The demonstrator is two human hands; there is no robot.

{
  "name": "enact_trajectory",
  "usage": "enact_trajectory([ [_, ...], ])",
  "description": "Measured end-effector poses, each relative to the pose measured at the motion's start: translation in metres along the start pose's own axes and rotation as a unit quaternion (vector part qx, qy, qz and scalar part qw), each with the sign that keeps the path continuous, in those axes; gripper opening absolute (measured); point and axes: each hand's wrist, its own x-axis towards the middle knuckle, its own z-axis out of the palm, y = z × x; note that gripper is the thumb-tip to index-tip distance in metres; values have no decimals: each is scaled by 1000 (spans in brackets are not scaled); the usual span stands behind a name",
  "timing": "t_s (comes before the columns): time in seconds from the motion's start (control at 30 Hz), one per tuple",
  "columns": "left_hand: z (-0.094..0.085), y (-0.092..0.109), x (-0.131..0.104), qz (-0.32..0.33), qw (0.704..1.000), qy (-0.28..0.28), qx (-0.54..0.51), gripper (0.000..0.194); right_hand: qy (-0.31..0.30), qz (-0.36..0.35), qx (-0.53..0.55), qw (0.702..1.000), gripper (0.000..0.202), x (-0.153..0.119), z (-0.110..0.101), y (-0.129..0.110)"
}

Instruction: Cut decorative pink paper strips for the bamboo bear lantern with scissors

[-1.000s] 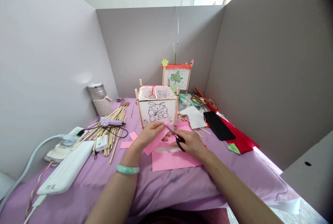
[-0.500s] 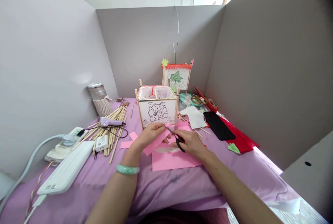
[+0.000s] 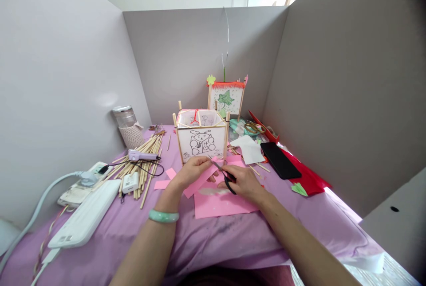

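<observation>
My left hand [image 3: 194, 171] is closed on a strip of pink paper [image 3: 199, 183], which slants down toward me. Black-handled scissors [image 3: 229, 181] are in my right hand [image 3: 244, 182], their blades at the strip's upper end near my left fingertips. Beneath both hands lies a larger pink paper sheet [image 3: 219, 205]. Smaller pink paper pieces [image 3: 162, 184] rest left of my left wrist. Just beyond my hands stands a square lantern [image 3: 203, 139] with a stick frame and white sides, a rabbit drawn on its front.
On the left are many wooden sticks [image 3: 146, 162], a lilac glue gun [image 3: 141, 155], a white power bank [image 3: 84, 215] and a glass jar [image 3: 124, 122]. A second lantern [image 3: 229, 99] stands behind. Rightward lie a black phone [image 3: 280, 160], white paper [image 3: 248, 149] and red material [image 3: 308, 173].
Almost nothing differs. Both hands, the pink strip and the scissors keep practically the same place.
</observation>
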Motion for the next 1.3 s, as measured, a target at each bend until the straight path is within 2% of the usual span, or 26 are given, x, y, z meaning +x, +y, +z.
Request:
enact_trajectory([
  [0.43, -1, 3, 2, 12, 998, 53, -26, 38, 3, 0, -8, 1000, 47, -2, 0, 3],
  [0.77, 0, 4, 1, 8, 999, 45, -26, 36, -10, -1, 1, 1000, 43, -2, -1, 1],
  [1.3, 0, 4, 1, 9, 998, 53, -12, 33, 3, -5, -22, 1000, 35, -2, 1, 7],
])
